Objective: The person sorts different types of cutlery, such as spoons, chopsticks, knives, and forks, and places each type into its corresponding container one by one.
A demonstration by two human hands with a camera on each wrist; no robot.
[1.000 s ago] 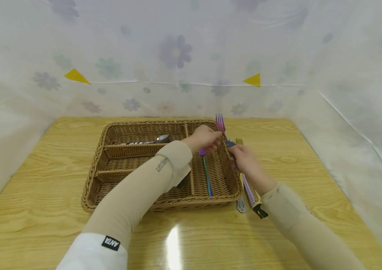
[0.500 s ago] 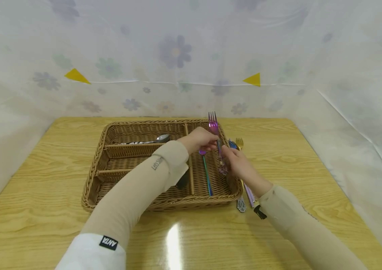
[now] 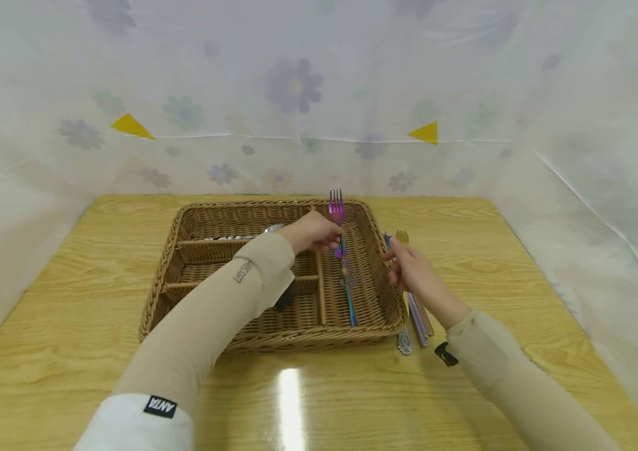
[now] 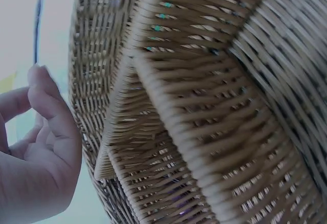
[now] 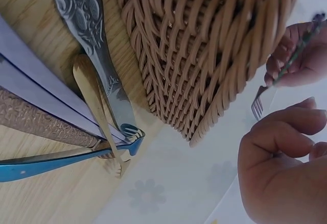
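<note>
Purple fork [image 3: 336, 208] pinched by the left hand [image 3: 315, 230] over the basket [image 3: 273, 342]

The left hand pinches the fork between thumb and fingers, its tines pointing to 12 o'clock above the basket's 3 o'clock compartment. Below it in that compartment lies a rainbow-handled utensil [image 3: 350, 307]. The right hand [image 3: 416, 270], half open with loosely bent fingers and holding nothing, is just beside the basket's 3 o'clock rim. From that hand, a gold fork [image 3: 402, 237] shows towards 11 o'clock, purple sticks [image 3: 417, 321] and an ornate silver handle [image 3: 404, 343] towards 6 o'clock, all on the table [image 3: 352, 401].
</note>
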